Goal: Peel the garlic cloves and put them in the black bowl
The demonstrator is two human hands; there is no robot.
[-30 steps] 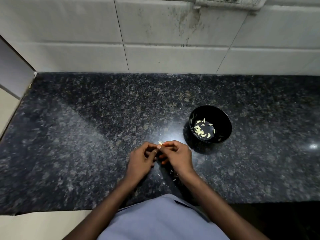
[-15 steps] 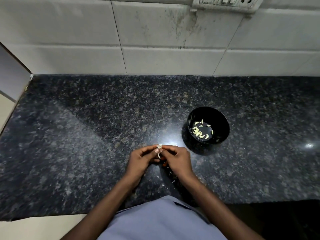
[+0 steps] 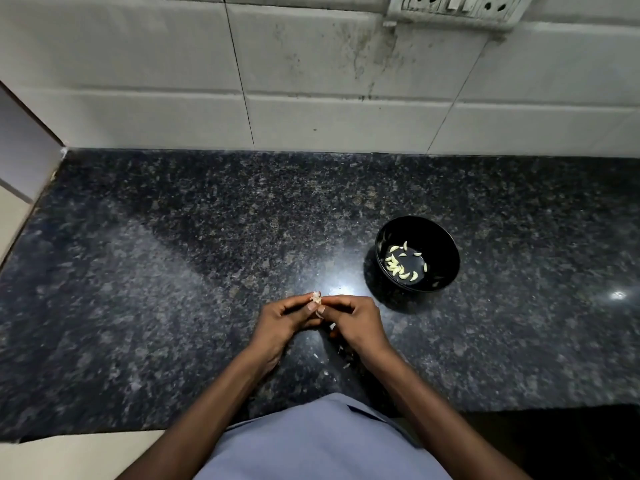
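Hardly anything has shifted: both hands, left hand (image 3: 280, 320) and right hand (image 3: 356, 323), still pinch one garlic clove (image 3: 316, 298) in their grip above the counter (image 3: 173, 271). One black bowl (image 3: 446, 251) nearby holds roughly fifteen peeled cloves (image 3: 401, 265).

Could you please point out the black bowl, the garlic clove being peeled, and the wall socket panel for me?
black bowl (image 3: 446, 244): head view, on its far inner wall.
garlic clove (image 3: 316, 298): head view, on the papery tip showing between the fingertips.
wall socket panel (image 3: 450, 10): head view, on its front plate.
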